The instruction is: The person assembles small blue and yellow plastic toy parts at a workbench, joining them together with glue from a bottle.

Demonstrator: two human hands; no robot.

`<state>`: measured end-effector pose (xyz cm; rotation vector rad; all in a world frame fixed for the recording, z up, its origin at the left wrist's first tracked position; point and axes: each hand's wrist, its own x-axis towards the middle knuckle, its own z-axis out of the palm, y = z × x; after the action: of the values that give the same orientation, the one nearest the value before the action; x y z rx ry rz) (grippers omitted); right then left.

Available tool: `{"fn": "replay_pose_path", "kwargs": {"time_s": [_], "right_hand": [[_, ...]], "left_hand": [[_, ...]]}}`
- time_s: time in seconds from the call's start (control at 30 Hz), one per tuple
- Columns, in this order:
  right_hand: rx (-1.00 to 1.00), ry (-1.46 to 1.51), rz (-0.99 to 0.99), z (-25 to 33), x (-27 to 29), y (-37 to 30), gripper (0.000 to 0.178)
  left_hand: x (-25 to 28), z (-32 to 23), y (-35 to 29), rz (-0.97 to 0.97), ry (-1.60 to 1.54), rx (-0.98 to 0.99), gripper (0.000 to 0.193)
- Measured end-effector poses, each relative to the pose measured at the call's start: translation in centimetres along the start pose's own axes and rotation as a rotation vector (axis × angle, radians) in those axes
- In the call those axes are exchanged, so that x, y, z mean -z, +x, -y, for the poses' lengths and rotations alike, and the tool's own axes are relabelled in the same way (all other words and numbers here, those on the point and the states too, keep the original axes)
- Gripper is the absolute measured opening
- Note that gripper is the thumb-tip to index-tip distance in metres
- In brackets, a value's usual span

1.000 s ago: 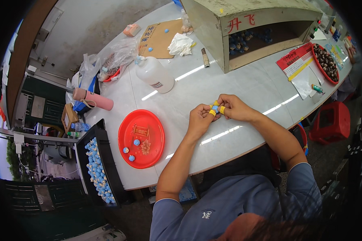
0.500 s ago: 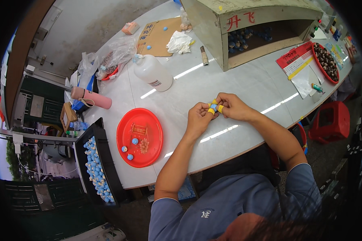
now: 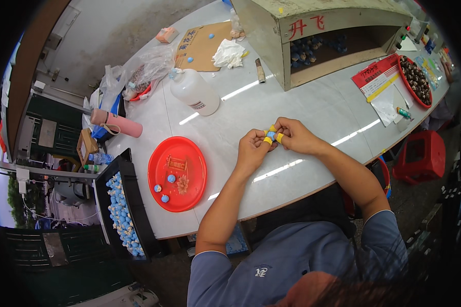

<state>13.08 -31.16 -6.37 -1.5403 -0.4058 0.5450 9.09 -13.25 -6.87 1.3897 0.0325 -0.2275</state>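
Over the near middle of the table, my left hand [image 3: 252,153] and my right hand [image 3: 299,138] meet with bent fingers. Yellow wraps cover several fingertips. Pinched between both hands is a small blue piece [image 3: 271,135], like the blue balls nearby; the fingers partly hide it. Left of my hands lies a round red tray [image 3: 194,174] with 3 small balls in it: one blue ball [image 3: 171,178] and two others near its left rim. Further left, a black bin [image 3: 143,217] holds many blue-and-cream balls [image 3: 120,215].
A white bottle [image 3: 194,94] and a pink flask [image 3: 125,126] stand beyond the tray. Further back are flattened cardboard [image 3: 200,51], crumpled tissue [image 3: 229,53] and a metal box [image 3: 261,41] with blue pieces inside. Rightward sit papers [image 3: 384,102], a red bowl [image 3: 429,97] of brown pieces and a red stool [image 3: 416,153].
Both hands stay together around the blue piece, with only a slight shift of the fingers. The tray and its balls look the same.
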Motion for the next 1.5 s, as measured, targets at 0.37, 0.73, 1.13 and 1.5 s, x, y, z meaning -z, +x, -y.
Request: {"fn": "replay_pose_path", "kwargs": {"time_s": [0.37, 0.73, 1.13, 1.5], "right_hand": [[-0.001, 0.002, -0.025, 0.4, -0.2, -0.1, 0.017], [-0.012, -0.004, -0.016, 0.9, 0.0, -0.1, 0.017], [-0.001, 0.001, -0.010, 1.1, 0.1, -0.1, 0.017], [0.008, 0.001, -0.010, 1.2, 0.1, -0.2, 0.017]], "left_hand": [[0.1, 0.4, 0.1, -0.002, -0.013, -0.023, 0.014], [0.0, 0.1, 0.1, -0.007, -0.014, -0.010, 0.012], [0.4, 0.0, 0.4, 0.025, -0.023, 0.016, 0.017], [0.6, 0.1, 0.5, 0.047, -0.057, 0.002, 0.016]]}}
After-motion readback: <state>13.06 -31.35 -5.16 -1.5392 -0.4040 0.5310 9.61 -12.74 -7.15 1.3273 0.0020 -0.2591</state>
